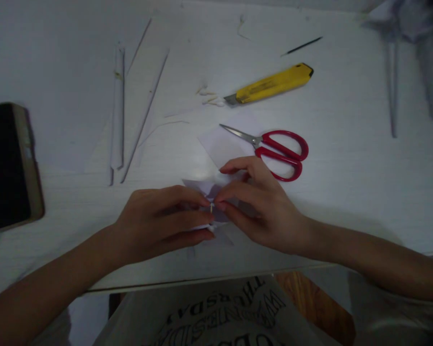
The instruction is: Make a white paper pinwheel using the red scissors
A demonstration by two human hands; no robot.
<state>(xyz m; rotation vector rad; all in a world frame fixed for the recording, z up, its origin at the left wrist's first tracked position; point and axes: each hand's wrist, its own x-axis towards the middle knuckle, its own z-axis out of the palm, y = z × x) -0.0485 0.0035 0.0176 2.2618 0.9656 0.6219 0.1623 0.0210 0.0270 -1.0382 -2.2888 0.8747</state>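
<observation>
- Fingers of both hands meet over a small folded paper [216,188] near the table's front edge, pinching a tiny pale stick [211,207] between their tips.
- Far left, a dark phone [7,166] lies flat on the white table [364,158].
- Right of it, a rolled paper tube [118,108] lies lengthwise, with thin paper sticks [146,115] just beside it, slanting.
- Left hand [159,222] rests low on the table, thumb and forefinger closed narrow on the paper and the stick.
- Right hand [263,206] faces it, thumb and forefinger tips pressed together at the same spot, other fingers arched over the paper's upper flap.
- Behind the right hand, red scissors [274,149] lie closed, blades pointing left, on a white sheet.
- Farther back, a yellow knife [272,84] lies slanted, with paper scraps [210,96] at its blade end.
- Beyond it sits a thin dark pin [301,46].
- Far right, another paper stick [393,86] lies lengthwise, near a blurred grey shape at the corner.
</observation>
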